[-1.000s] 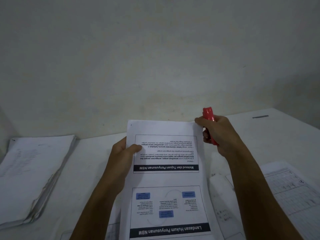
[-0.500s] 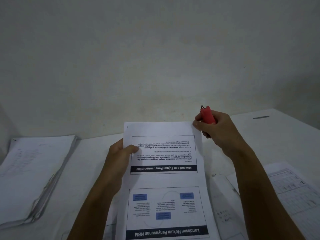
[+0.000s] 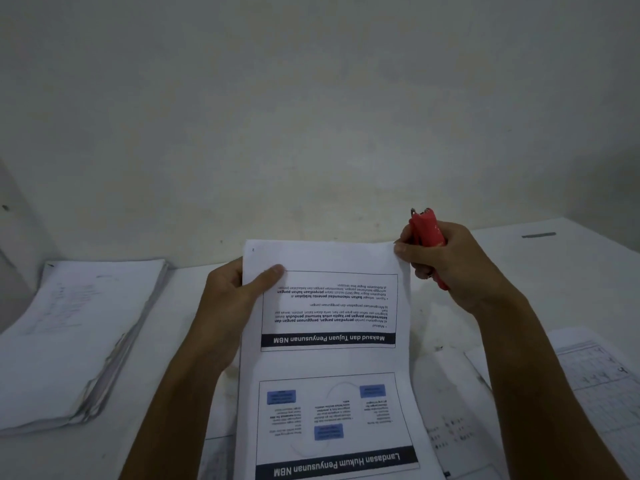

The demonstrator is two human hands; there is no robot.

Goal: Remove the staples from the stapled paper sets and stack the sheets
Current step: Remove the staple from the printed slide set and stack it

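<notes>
Since a second ago, the paper set (image 3: 329, 341) has tipped slightly while my right hand (image 3: 450, 268) lifted the red staple remover (image 3: 426, 233) off its far corner. On the surface (image 3: 519, 289), a finished stack (image 3: 69, 341) lies left; my left hand (image 3: 232, 296) pinches the set's far-left edge, my right grips the remover and nips the far-right corner. The staple is probably out, though I cannot see it, so next comes separating the sheets and stacking them.

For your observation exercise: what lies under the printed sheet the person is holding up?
Under the sheet, more papers with handwritten marks lie on the white table, showing past its right edge. How far they run beneath is covered.
</notes>
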